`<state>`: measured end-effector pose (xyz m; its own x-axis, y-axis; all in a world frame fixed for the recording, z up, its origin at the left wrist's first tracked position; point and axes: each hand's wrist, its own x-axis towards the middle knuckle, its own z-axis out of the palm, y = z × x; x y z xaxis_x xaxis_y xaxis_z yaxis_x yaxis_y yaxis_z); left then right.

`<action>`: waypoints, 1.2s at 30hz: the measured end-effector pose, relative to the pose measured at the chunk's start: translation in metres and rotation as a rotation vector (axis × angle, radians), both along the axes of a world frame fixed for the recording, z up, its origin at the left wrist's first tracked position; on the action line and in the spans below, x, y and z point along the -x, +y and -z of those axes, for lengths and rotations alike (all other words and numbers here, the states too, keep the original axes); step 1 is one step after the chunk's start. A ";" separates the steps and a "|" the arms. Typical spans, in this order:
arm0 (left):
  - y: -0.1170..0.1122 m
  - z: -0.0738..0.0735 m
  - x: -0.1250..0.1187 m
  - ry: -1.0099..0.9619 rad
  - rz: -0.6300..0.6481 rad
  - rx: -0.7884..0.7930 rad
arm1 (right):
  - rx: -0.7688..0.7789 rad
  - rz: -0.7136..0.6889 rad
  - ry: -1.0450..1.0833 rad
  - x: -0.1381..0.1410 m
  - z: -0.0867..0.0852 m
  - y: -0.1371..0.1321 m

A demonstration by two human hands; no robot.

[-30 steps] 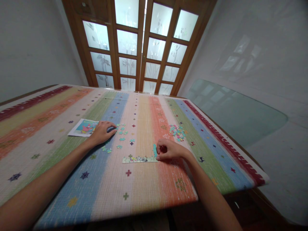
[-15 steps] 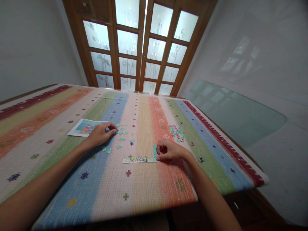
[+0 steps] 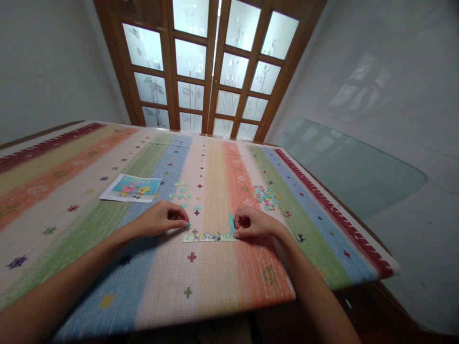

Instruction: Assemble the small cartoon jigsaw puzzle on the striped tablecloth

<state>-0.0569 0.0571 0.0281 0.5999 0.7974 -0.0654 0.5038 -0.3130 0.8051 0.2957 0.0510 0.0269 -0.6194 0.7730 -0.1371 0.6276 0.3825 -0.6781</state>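
Note:
My left hand (image 3: pixel 163 220) is closed, pinching a small teal jigsaw piece (image 3: pixel 189 225) just above the left end of a joined puzzle strip (image 3: pixel 208 237). The strip lies flat on the striped cloth, pale along its near edge with coloured bits above. At its right end a short teal column of joined pieces (image 3: pixel 231 222) runs away from me. My right hand (image 3: pixel 253 222) rests there, fingers curled, thumb and fingertips on the corner of the joined pieces. Several loose teal pieces (image 3: pixel 182 190) lie beyond my left hand, some partly hidden by it.
A picture card (image 3: pixel 136 188) with cartoon figures lies at the left. Beyond my right hand sits a heap of mixed puzzle pieces (image 3: pixel 266 198). The striped tablecloth (image 3: pixel 215 282) hangs over the near table edge. Wooden doors with glass panes (image 3: pixel 211 67) stand at the back.
My left hand has moved from the loose pieces beside the card, right and nearer to me, carrying a teal piece. The card is uncovered now. My right hand has stayed at the strip's right end.

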 end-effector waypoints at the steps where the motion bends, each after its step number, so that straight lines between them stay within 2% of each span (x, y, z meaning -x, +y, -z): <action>1: 0.000 0.000 0.001 0.010 0.001 0.022 | -0.001 -0.001 -0.001 0.000 0.000 0.000; 7: -0.004 -0.003 -0.002 0.050 0.009 0.069 | -0.010 -0.002 0.010 0.000 -0.002 -0.001; 16: -0.006 -0.002 -0.004 0.040 0.034 0.046 | -0.005 0.005 0.012 0.000 -0.001 -0.001; 25: -0.006 -0.002 -0.005 0.127 0.057 -0.158 | -0.004 0.002 -0.002 0.001 -0.002 -0.001; 36: -0.006 -0.004 -0.002 0.138 0.043 -0.197 | 0.002 0.006 0.002 0.000 0.001 0.000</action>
